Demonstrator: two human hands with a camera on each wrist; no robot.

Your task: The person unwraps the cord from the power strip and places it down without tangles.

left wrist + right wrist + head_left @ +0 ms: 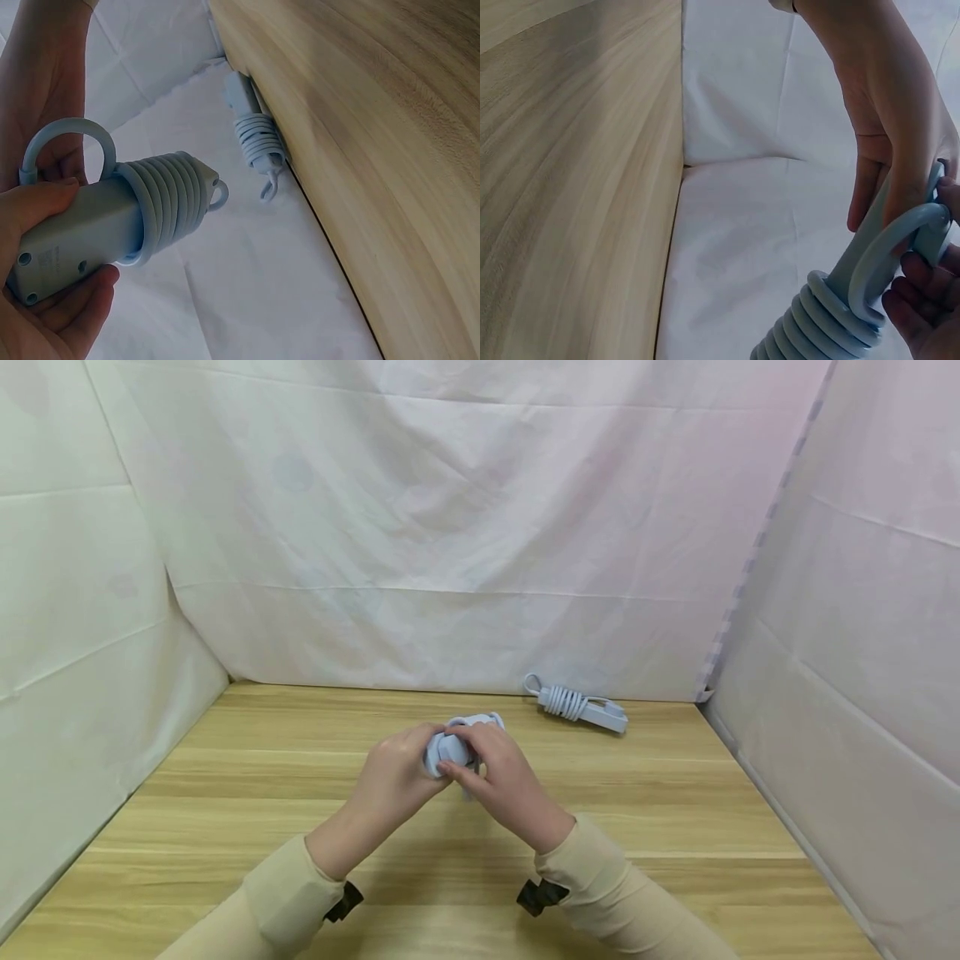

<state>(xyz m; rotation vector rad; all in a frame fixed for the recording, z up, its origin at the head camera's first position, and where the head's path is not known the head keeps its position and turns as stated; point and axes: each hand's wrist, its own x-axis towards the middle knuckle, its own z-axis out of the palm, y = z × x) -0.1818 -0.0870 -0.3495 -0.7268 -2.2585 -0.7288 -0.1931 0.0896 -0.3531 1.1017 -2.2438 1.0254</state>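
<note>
A pale blue-white power strip [82,232] has its cord [169,199] wound in several turns round one end. My left hand [393,768] grips the strip's body, thumb on one side and fingers on the other, above the table. At the near end, my right hand [510,781] pinches the plug [453,749] between thumb and fingers. The plug sits against or very close to the strip's end; whether it is seated there I cannot tell. A loop of cord [892,240] arches from the coil toward the plug in the right wrist view.
A second power strip [603,717], its cord [564,702] wrapped round it, lies at the back right of the wooden table [300,760]. White cloth [420,527] hangs behind and at both sides.
</note>
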